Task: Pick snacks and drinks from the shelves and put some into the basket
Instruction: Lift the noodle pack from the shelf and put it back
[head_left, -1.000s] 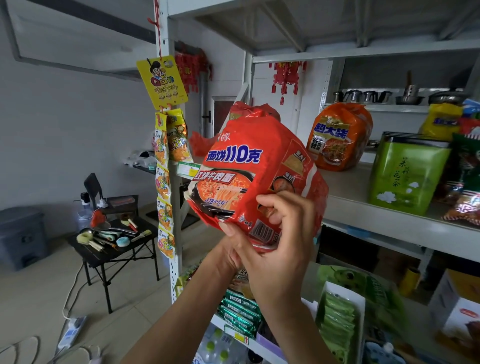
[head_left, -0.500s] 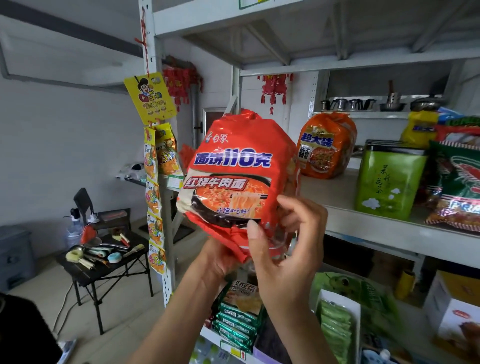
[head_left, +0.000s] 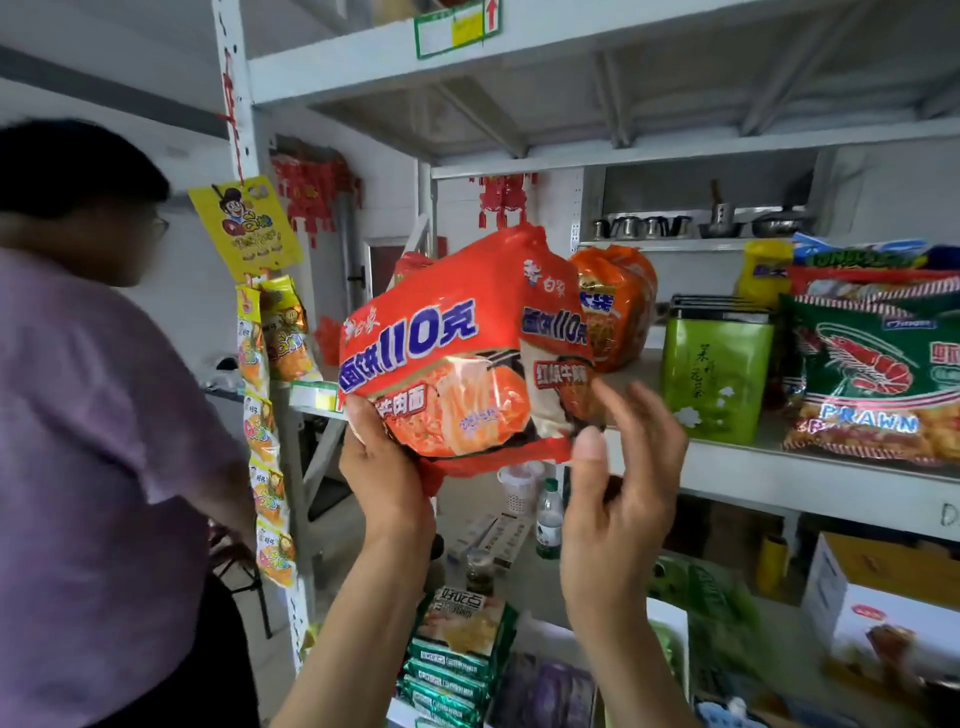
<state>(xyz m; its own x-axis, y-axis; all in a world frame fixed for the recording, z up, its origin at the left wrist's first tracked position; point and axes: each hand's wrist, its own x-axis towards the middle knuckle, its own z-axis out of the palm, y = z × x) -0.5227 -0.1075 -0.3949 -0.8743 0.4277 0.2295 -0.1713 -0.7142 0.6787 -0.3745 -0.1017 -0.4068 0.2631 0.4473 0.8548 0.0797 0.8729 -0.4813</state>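
Observation:
I hold a red multipack of instant noodles (head_left: 457, 353) up in front of the middle shelf (head_left: 779, 473). My left hand (head_left: 384, 467) grips its lower left corner from below. My right hand (head_left: 618, 493) is beside the pack's lower right corner with fingers spread and relaxed; only the thumb tip is at the wrapper's edge. No basket is in view.
A person in a purple shirt (head_left: 93, 415) stands close on the left. On the shelf are an orange noodle pack (head_left: 618, 306), a green tin (head_left: 717, 379) and prawn crackers (head_left: 878, 379). A strip of snack bags (head_left: 260, 415) hangs on the post. Green packets (head_left: 452, 660) sit below.
My right hand has let go of the noodle pack and opened; the left hand now carries it alone, turned sideways. A person in purple has come into view at the left.

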